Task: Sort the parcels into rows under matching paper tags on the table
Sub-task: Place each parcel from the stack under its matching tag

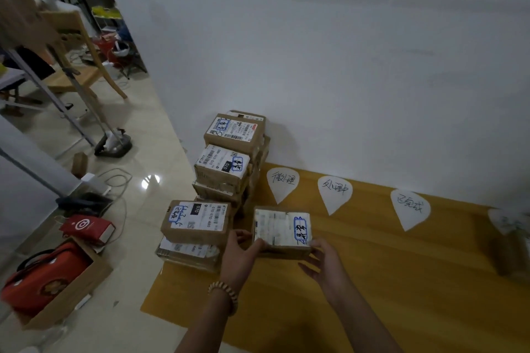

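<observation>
A brown parcel (282, 231) with a white label and blue handwriting lies on the yellow wooden table (401, 281), just below the leftmost paper tag (282, 183). My left hand (241, 252) grips its left near corner and my right hand (322, 259) grips its right near corner. Two more handwritten tags (335, 193) (410, 208) lie further right, and a blurred one (506, 221) sits at the right edge. At the table's left end stand stacks of labelled parcels: a near stack (196, 221) and a taller far stack (229, 157) against the wall.
A blurred brown parcel (513, 255) sits at the right edge under the last tag. A white wall (344, 66) runs along the table's far side. On the floor to the left are a cardboard box with a red bag (48, 284), a red packet (87, 228), cables and stand legs.
</observation>
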